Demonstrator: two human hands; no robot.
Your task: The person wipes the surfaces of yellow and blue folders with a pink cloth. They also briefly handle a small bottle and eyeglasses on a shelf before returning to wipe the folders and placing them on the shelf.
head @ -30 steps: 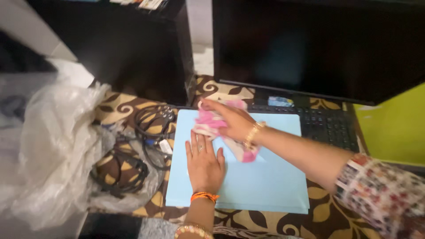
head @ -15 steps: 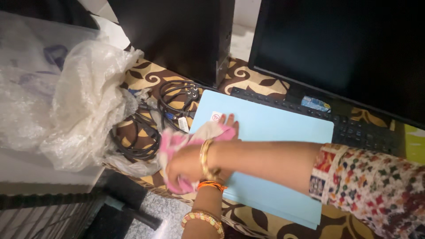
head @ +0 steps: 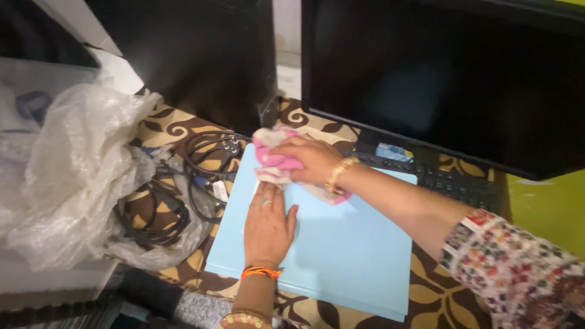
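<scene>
My left hand (head: 268, 222) lies flat, fingers spread, on a light blue folder (head: 341, 250) that rests on the patterned brown tabletop. My right hand (head: 308, 159) reaches across from the right and presses a pink and white cloth (head: 271, 155) against the folder's far left corner. The cloth is bunched under my palm, with a tail (head: 326, 195) trailing below my wrist. A gold bangle sits on my right wrist and orange thread on my left.
A black monitor (head: 439, 79) stands behind the folder with a black keyboard (head: 457, 183) under it. A dark computer tower (head: 201, 55) is at the back left. Coiled black cables (head: 201, 167) and crumpled clear plastic wrap (head: 67, 170) lie to the left.
My right hand has swept the cloth from the folder's near left edge back up to its far left corner. My left hand stays flat on the folder. The camera view has shifted.
</scene>
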